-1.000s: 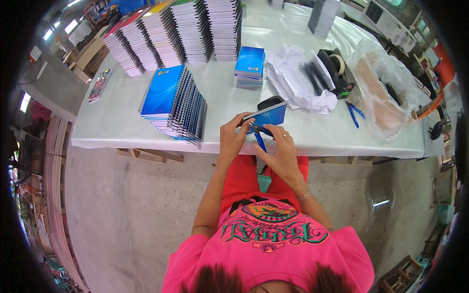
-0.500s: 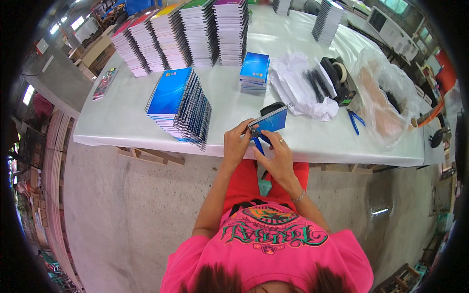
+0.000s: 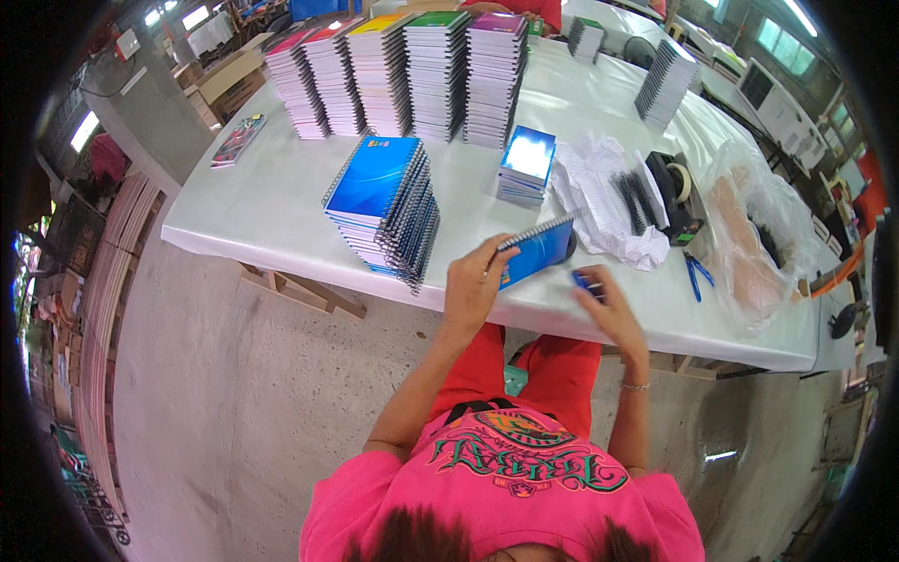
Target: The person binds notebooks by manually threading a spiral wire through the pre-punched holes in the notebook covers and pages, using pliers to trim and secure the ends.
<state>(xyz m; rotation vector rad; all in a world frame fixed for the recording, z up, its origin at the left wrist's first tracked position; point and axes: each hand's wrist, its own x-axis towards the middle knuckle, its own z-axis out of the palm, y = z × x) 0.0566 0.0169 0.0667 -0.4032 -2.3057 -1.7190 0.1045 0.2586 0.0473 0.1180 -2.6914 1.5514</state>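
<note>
My left hand [image 3: 474, 288] grips one end of a blue-covered spiral notebook [image 3: 539, 255], tilted above the table's front edge with its wire coil along the upper side. To the right of it, apart from the notebook, my right hand [image 3: 611, 307] is closed around blue-handled pliers [image 3: 587, 284], partly hidden by the fingers and blurred. A tall stack of blue spiral notebooks [image 3: 373, 183] stands to the left, coils facing right. Farther back is a shorter stack of blue notebooks [image 3: 527, 157]. A dark object [image 3: 570, 245] shows partly behind the held notebook.
Tall stacks of coloured notebooks [image 3: 382, 84] line the back left. On the right lie crumpled white paper [image 3: 585, 187] with black coils [image 3: 640, 203], a tape dispenser [image 3: 682, 201], other blue-handled pliers [image 3: 695, 276] and a clear plastic bag [image 3: 749, 234]. Beyond the table is another person [image 3: 524, 9].
My right hand has moved the pliers away from the notebook's coil end, to the right. My left hand still holds the notebook. The view has shifted, so the table sits differently in the picture.
</note>
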